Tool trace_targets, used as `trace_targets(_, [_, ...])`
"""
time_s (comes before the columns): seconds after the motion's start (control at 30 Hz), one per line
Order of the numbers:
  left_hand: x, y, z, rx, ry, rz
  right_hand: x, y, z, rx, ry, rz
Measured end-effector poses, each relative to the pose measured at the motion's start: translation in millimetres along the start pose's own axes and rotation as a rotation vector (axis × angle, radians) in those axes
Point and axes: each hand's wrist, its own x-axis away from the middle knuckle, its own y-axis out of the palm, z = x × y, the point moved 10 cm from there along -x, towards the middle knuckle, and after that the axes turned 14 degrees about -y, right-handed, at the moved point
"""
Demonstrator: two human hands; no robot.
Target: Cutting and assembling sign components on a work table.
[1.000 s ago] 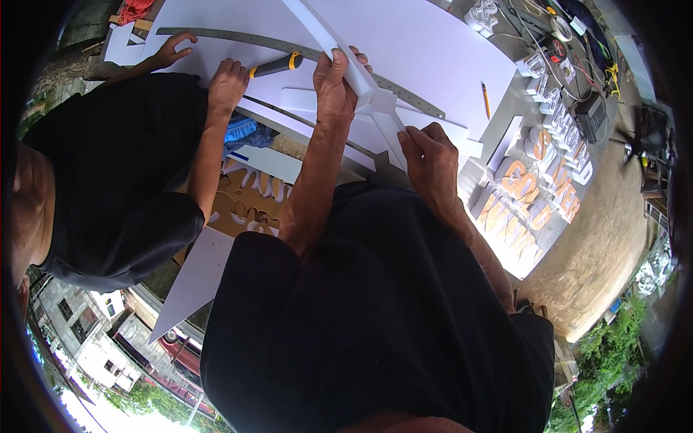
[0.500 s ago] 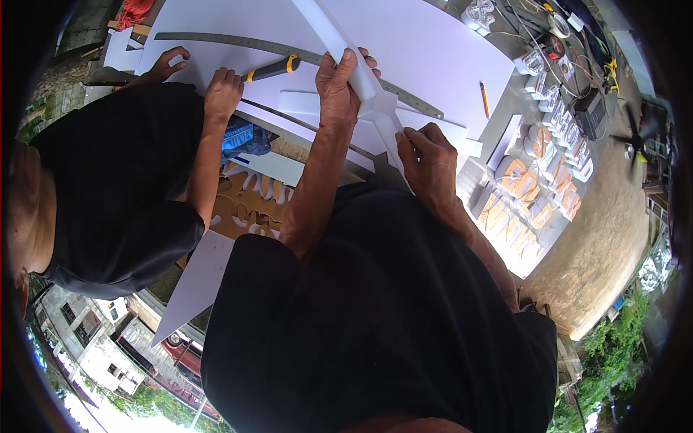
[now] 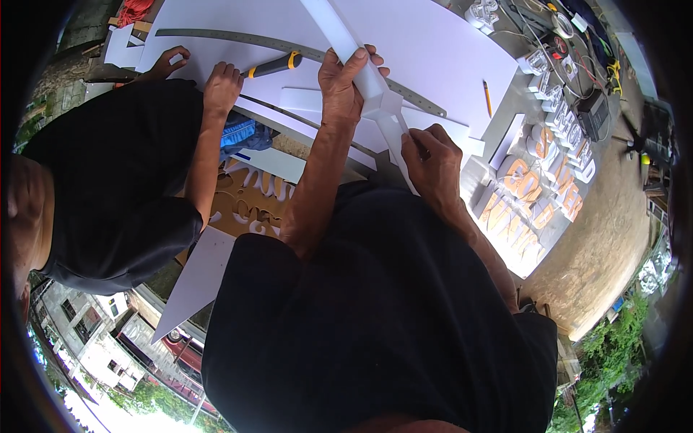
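In the head view, your left hand's [image 3: 342,90] fingers grasped a white folded strip [image 3: 333,30]; your right hand's [image 3: 436,159] pinched its nearer arm. Bends between them looked formed; whether fastened, I couldn't tell. Left of your left fingers, a flat white piece [image 3: 299,99] apparently remained unjoined.

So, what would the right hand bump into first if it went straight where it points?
The right hand would likely meet the white piece first; its fingertips look right against it, though depth is unclear.
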Motion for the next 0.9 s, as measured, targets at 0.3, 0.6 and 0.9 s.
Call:
trace_targets(0.3, [11, 19, 12, -0.114, 0.081, -0.037, 2, -4, 12, -0.067, 0.066, -0.016])
trace_targets(0.6, [22, 47, 31, -0.357, 0.178, 0.044, -24, 13, 31, -0.470, 0.165, -0.067])
trace_targets(0.9, [25, 46, 28, -0.318, 0.170, 0.042, -22, 27, 32, -0.714, 0.172, -0.100])
